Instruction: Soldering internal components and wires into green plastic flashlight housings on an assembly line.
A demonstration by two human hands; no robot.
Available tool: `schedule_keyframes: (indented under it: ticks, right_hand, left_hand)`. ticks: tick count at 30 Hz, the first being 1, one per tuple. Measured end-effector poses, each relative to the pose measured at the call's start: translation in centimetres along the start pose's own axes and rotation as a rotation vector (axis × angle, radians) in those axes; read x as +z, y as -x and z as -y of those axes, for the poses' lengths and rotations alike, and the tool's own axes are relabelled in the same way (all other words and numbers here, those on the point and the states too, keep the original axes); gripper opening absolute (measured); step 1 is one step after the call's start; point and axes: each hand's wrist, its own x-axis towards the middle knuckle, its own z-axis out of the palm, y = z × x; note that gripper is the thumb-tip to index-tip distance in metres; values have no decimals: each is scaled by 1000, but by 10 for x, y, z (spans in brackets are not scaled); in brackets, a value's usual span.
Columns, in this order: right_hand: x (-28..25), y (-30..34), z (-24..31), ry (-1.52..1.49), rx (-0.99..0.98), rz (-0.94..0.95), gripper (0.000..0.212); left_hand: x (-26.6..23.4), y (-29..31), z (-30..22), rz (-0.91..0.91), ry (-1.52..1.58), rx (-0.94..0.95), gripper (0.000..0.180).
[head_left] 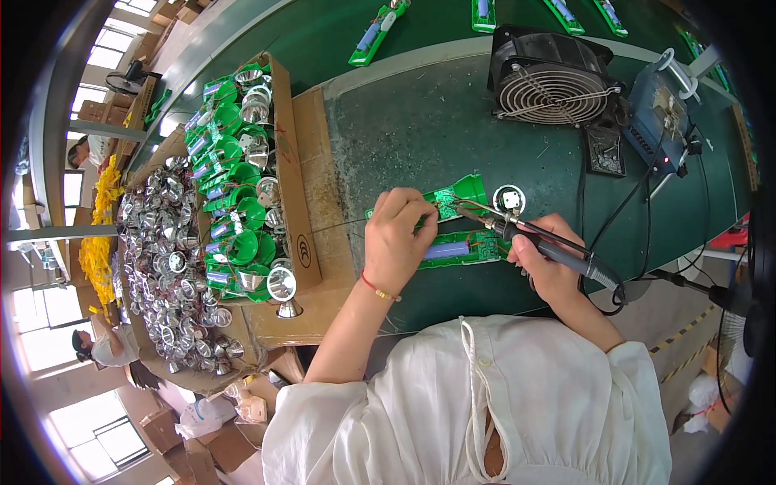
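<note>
My right hand (553,260) grips a soldering iron (566,257) by its dark handle, its tip pointing left over a green plastic housing half (467,192) with a circuit board and thin wires. Pinched at the board's left end, my left hand (394,236) has its fingertips together; what they hold is too small to make out. Just below lies a second green housing half (485,246) with a blue cylindrical battery (447,250) and red wires, partly behind my left hand. A round silver reflector (509,199) sits at the right end of the housings, partly behind the iron.
A black fan (554,81) with a wire grille and a blue soldering station (659,121) stand at the back right, cables trailing. On the left, a cardboard box (301,194) holds several green housings, beside heaped reflectors (166,267). Other people (117,343) are at far left.
</note>
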Motion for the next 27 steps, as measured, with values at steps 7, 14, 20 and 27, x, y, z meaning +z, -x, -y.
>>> schedule_keyframes:
  ticks: [7,14,20,27]
  right_hand:
    - [1,-1,3,-41,46,-10,16]
    - [3,1,-1,-42,26,28,16]
    - [3,3,3,-65,96,-4,16]
    - [3,3,-4,-119,108,-22,17]
  left_hand:
    - [-5,-2,5,70,51,2,10]
    - [-6,-5,6,103,32,14,10]
    - [-7,-6,7,122,49,12,10]
    - [-8,-7,8,105,59,63,10]
